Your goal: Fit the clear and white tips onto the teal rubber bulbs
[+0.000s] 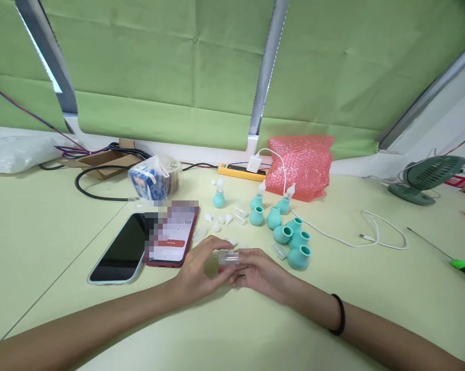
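Observation:
Above the table, my left hand point(200, 264) and my right hand point(263, 273) meet at a short clear plastic tube point(229, 257). My left thumb and forefinger close on the tube from the left, and my right fingers grip its other end. Beyond the hands stand several teal squeeze bulbs point(298, 256). Some have open necks; a few carry clear tips, such as the bulb point(219, 200) at the back left. Small white nozzle tips point(216, 226) and more clear tubes point(240, 215) lie scattered between. Another clear tube point(279, 251) rests right of my right hand.
Two phones, one black-screened point(120, 250) and one lit point(172, 234), lie at left. A wrapped blue pack point(149, 178), yellow power strip point(242, 172) and pink bubble wrap point(302, 167) line the back. A white cable point(332, 238), screwdriver point(460, 267) and green fan point(429, 178) are at right.

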Available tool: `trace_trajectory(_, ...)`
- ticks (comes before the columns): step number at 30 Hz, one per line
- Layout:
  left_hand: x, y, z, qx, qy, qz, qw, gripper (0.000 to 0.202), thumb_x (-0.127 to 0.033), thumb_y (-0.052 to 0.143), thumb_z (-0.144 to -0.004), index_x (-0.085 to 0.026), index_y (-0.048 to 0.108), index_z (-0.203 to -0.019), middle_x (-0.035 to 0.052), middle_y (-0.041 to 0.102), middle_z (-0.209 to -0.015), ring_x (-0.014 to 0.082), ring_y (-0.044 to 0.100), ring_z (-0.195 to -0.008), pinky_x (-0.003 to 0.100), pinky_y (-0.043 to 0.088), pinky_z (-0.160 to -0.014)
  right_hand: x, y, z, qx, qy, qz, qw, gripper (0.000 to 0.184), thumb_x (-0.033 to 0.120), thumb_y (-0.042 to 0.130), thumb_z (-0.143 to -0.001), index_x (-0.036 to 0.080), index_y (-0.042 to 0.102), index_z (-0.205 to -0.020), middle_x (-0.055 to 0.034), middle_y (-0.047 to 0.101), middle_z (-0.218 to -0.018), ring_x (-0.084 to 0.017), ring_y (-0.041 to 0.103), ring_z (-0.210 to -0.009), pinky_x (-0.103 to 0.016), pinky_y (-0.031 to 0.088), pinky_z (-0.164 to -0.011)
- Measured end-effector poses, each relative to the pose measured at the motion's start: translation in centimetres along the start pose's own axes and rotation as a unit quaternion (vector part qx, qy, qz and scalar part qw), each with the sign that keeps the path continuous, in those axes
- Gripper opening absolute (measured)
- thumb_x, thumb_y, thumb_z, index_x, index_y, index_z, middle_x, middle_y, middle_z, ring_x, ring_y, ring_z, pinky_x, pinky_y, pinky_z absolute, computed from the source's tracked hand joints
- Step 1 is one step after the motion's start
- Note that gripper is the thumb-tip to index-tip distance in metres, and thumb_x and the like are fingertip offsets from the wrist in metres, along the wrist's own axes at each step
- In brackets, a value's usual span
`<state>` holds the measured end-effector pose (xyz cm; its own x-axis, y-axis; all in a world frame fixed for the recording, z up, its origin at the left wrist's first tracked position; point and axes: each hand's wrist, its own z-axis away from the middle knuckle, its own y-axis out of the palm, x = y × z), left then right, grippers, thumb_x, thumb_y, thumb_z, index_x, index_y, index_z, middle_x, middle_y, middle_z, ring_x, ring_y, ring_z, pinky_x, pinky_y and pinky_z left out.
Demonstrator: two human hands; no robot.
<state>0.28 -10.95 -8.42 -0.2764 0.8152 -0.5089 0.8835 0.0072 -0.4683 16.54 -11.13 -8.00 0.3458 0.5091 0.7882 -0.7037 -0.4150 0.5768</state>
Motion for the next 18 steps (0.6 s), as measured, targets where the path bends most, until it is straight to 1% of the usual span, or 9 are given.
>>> trace_trajectory(5, -0.09, 0.17, 0.11, 0.003, 0.024, 0.006, 1.000, 0.027, -0.006, 0.055, -0.070, -0.015, 0.048, -0.094, 0.0061, 0.056, -0.078, 0.0158, 0.052, -0.073, 0.029, 0.046, -0.063, -0.04, 0.18, 0.12, -0.004, -0.006, 0.010, 1.000, 0.015, 0.019, 0.056, -0.073, 0.006, 0.063, -0.072, -0.0074, 0.063, -0.066, -0.013, 0.058, -0.058, -0.026, 0.041, -0.061)
trace_trajectory(8, -0.10, 0.20, 0.17, 0.008, 0.021, 0.012, 1.000, 0.024, -0.006, 0.054, -0.070, -0.015, 0.047, -0.092, 0.0062, 0.056, -0.078, 0.0157, 0.052, -0.073, 0.029, 0.046, -0.062, -0.11, 0.17, 0.16, -0.008, -0.005, 0.016, 1.000, 0.016, 0.019, 0.056, -0.073, 0.005, 0.064, -0.072, -0.0078, 0.063, -0.067, -0.013, 0.058, -0.058, -0.026, 0.041, -0.060)
trace_trajectory(12, 0.05, 0.27, 0.34, 0.004, 0.017, 0.022, 1.000, 0.021, -0.008, 0.054, -0.071, -0.017, 0.043, -0.087, 0.0063, 0.056, -0.080, 0.0159, 0.053, -0.076, 0.029, 0.046, -0.065, -0.22, 0.14, 0.19, -0.011, -0.001, 0.022, 1.000, 0.015, 0.019, 0.056, -0.073, 0.005, 0.063, -0.072, -0.0077, 0.063, -0.066, -0.013, 0.058, -0.057, -0.026, 0.041, -0.059)
trace_trajectory(18, 0.37, 0.38, 0.51, 0.003, 0.046, 0.023, 0.999, 0.022, -0.005, 0.054, -0.071, -0.017, 0.039, -0.081, 0.0054, 0.054, -0.080, 0.0156, 0.051, -0.077, 0.029, 0.046, -0.065, -0.16, 0.17, 0.20, -0.015, -0.004, 0.026, 1.000, 0.015, 0.019, 0.057, -0.072, 0.006, 0.063, -0.072, -0.0064, 0.062, -0.062, -0.013, 0.059, -0.056, -0.024, 0.041, -0.057)
